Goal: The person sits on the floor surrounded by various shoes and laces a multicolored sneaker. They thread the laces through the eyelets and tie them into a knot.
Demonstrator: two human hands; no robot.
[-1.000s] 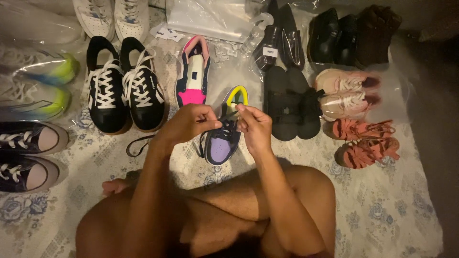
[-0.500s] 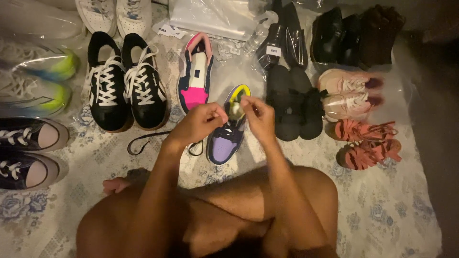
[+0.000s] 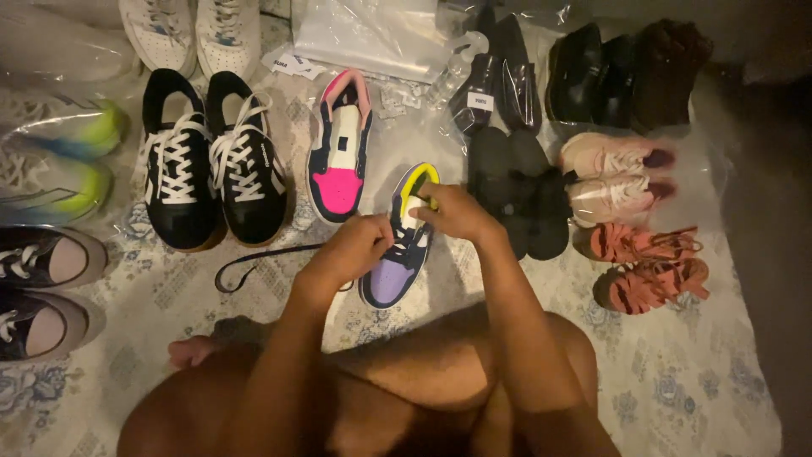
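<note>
Down low, both forearms reach forward; the left hand (image 3: pixel 359 245) pinches the lacing of a purple-toed sneaker (image 3: pixel 399 245) lying on the patterned floor cloth (image 3: pixel 694 372), while the right hand (image 3: pixel 454 211) grips its yellow tongue. Clear plastic bag (image 3: pixel 372 34) lies beyond.
</note>
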